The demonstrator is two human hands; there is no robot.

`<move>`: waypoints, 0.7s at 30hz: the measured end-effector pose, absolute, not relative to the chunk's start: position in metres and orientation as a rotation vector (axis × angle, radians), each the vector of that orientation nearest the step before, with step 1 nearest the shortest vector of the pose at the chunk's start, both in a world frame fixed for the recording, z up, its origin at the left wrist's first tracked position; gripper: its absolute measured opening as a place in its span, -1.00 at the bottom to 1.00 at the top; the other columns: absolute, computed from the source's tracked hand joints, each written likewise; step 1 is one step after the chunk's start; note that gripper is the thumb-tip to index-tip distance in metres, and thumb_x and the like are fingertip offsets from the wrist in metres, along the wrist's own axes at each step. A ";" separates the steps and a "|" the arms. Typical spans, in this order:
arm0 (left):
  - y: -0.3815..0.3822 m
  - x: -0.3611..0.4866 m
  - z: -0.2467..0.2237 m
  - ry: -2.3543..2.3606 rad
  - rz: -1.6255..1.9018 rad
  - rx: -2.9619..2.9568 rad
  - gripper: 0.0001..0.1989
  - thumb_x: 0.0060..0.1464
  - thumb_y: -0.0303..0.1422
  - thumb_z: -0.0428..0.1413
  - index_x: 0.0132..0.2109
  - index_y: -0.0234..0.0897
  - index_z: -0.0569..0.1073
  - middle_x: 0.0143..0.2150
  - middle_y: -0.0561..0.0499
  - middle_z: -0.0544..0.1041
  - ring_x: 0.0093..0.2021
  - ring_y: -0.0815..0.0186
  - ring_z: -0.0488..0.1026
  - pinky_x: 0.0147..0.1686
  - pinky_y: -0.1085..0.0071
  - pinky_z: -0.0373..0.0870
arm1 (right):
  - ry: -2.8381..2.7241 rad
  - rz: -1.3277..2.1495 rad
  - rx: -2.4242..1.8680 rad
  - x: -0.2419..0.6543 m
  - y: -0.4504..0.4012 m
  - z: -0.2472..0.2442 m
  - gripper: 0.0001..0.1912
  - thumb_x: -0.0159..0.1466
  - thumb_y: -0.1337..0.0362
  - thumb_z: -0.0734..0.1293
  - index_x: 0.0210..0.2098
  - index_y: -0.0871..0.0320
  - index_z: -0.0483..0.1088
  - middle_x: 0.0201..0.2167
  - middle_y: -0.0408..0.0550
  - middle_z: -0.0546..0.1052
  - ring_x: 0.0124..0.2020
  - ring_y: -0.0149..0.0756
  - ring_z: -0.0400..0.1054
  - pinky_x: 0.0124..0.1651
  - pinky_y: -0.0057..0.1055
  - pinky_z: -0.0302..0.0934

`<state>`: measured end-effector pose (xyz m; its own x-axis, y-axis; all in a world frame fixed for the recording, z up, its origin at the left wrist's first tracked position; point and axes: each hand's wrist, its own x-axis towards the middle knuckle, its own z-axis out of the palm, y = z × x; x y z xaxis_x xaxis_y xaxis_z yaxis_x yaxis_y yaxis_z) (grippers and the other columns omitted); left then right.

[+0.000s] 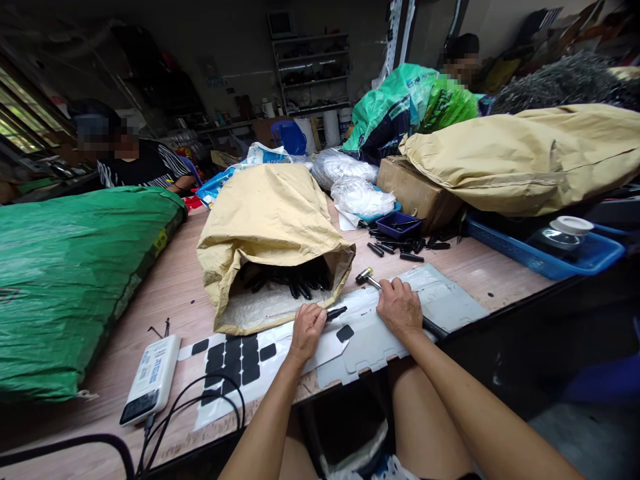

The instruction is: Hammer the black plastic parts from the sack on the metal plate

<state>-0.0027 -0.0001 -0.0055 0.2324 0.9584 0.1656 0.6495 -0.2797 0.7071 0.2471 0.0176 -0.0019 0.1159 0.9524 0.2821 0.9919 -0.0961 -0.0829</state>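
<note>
Black piece (337,313) partly hidden in left grip (307,329).

Slim black tapered piece (337,313) poking out of the left hand (308,329), tip aimed right; little yellow-and-silver-headed hammer (367,277), black grip, slanted under the right hand (399,308).

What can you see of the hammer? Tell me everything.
The hammer has a small, silvery, metal-looking head with a pale yellow tip, a slim shiny shaft and a thicker black handle. The right hand grips its middle, hiding that stretch. It lies slantwise, head up and left in the view, handle over the grey sheet. Whether it rests on the sheet, I can't tell.
</note>
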 end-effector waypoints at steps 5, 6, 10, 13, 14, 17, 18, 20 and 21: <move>-0.001 -0.002 -0.004 1.471 0.812 2.009 -0.58 0.35 -0.18 -0.13 -0.41 -0.23 0.40 -0.34 -0.01 0.43 -0.20 0.19 0.30 -0.09 0.22 0.18 | -1.921 -0.233 -2.141 0.247 0.018 -0.003 -0.75 0.39 0.25 0.22 0.00 0.11 0.44 -0.11 0.08 0.45 -0.07 -0.12 0.25 -0.15 -0.27 0.00; -0.001 -0.002 -0.003 1.474 0.805 2.006 -0.58 0.35 -0.18 -0.13 -0.43 -0.23 0.38 -0.35 -0.01 0.43 -0.20 0.19 0.30 -0.09 0.23 0.18 | -1.922 -0.236 -2.138 0.247 0.018 -0.003 -0.75 0.39 0.25 0.23 0.00 0.11 0.44 -0.11 0.08 0.45 -0.07 -0.12 0.25 -0.15 -0.27 0.00; -0.002 -0.001 -0.001 1.477 0.793 2.003 -0.58 0.34 -0.18 -0.13 -0.45 -0.24 0.33 -0.36 0.00 0.41 -0.21 0.21 0.29 -0.10 0.24 0.17 | -1.919 -0.240 -2.129 0.248 0.018 -0.003 -0.77 0.38 0.25 0.24 -0.01 0.10 0.44 -0.12 0.06 0.45 -0.07 -0.11 0.25 -0.15 -0.26 -0.01; -0.001 -0.001 -0.001 1.485 0.790 2.006 -0.58 0.35 -0.18 -0.14 -0.44 -0.24 0.35 -0.34 -0.01 0.42 -0.21 0.21 0.30 -0.09 0.24 0.17 | -1.914 -0.241 -2.129 0.248 0.018 -0.004 -0.77 0.38 0.25 0.24 -0.02 0.10 0.44 -0.13 0.06 0.45 -0.07 -0.11 0.25 -0.16 -0.26 -0.02; -0.001 -0.001 -0.002 1.487 0.790 2.005 -0.58 0.34 -0.18 -0.14 -0.43 -0.24 0.36 -0.34 -0.01 0.43 -0.20 0.21 0.30 -0.09 0.24 0.18 | -1.914 -0.242 -2.130 0.248 0.018 -0.004 -0.78 0.38 0.25 0.24 -0.02 0.10 0.44 -0.13 0.06 0.45 -0.07 -0.11 0.25 -0.16 -0.26 -0.02; -0.001 -0.001 -0.003 1.481 0.794 2.002 -0.58 0.34 -0.18 -0.13 -0.42 -0.24 0.39 -0.33 -0.02 0.44 -0.20 0.20 0.30 -0.09 0.24 0.19 | -1.914 -0.250 -2.132 0.248 0.018 -0.004 -0.78 0.38 0.25 0.25 -0.02 0.10 0.44 -0.14 0.05 0.45 -0.08 -0.11 0.25 -0.16 -0.27 -0.03; -0.001 -0.001 -0.003 1.477 0.798 2.001 -0.58 0.34 -0.17 -0.13 -0.41 -0.24 0.40 -0.33 -0.02 0.44 -0.20 0.19 0.30 -0.09 0.23 0.19 | -1.914 -0.253 -2.133 0.248 0.018 -0.004 -0.78 0.39 0.25 0.24 -0.02 0.10 0.44 -0.14 0.05 0.45 -0.08 -0.11 0.25 -0.16 -0.27 -0.03; -0.001 -0.001 -0.003 1.473 0.807 1.998 -0.58 0.34 -0.17 -0.13 -0.41 -0.24 0.40 -0.34 -0.02 0.44 -0.20 0.19 0.30 -0.09 0.23 0.18 | -1.915 -0.254 -2.135 0.248 0.018 -0.004 -0.77 0.39 0.25 0.24 -0.02 0.10 0.44 -0.14 0.05 0.45 -0.08 -0.12 0.25 -0.16 -0.28 -0.03; -0.001 -0.001 -0.003 1.471 0.810 1.996 -0.58 0.34 -0.17 -0.13 -0.41 -0.24 0.40 -0.34 -0.02 0.44 -0.20 0.19 0.30 -0.09 0.23 0.18 | -1.916 -0.252 -2.137 0.248 0.018 -0.005 -0.77 0.39 0.25 0.24 -0.02 0.09 0.45 -0.14 0.05 0.44 -0.08 -0.12 0.24 -0.16 -0.28 -0.03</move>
